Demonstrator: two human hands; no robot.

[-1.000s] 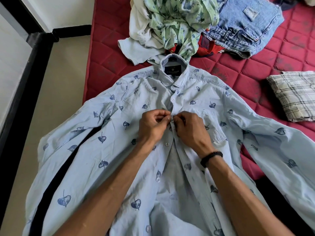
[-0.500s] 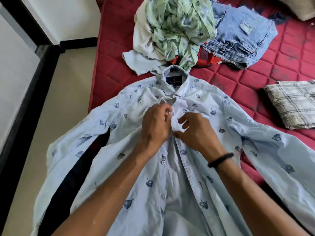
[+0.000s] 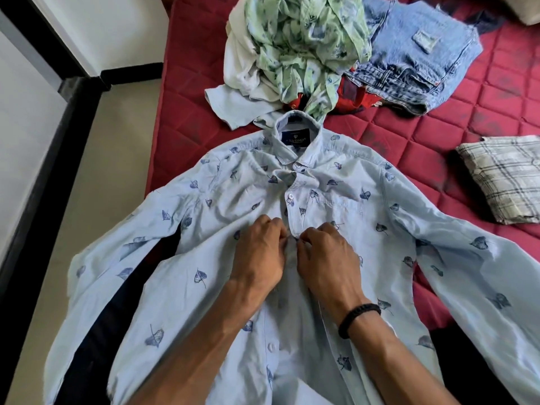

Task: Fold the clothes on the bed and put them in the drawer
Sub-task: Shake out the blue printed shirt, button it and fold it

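A bed with a red quilted cover fills the upper and right part of the view, and a pale floor with a black frame runs along its left side. Spread face up on the bed lies a light blue shirt printed with dark blue leaves, collar toward the far side and both sleeves stretched out, the left sleeve hanging over the bed's edge above the floor. The left hand and the right hand meet at the shirt's front placket, knuckles nearly touching, each with fingers curled and pinching the fabric edges together just below a fastened white button; lower down the placket lies open. The right wrist wears a black braided band. Beyond the collar sits a heap of unfolded clothes: a green floral garment on top of a white one, a bit of red cloth beneath, and blue denim jeans to the right. Near the right edge rests a folded plaid shirt, apart from the rest.
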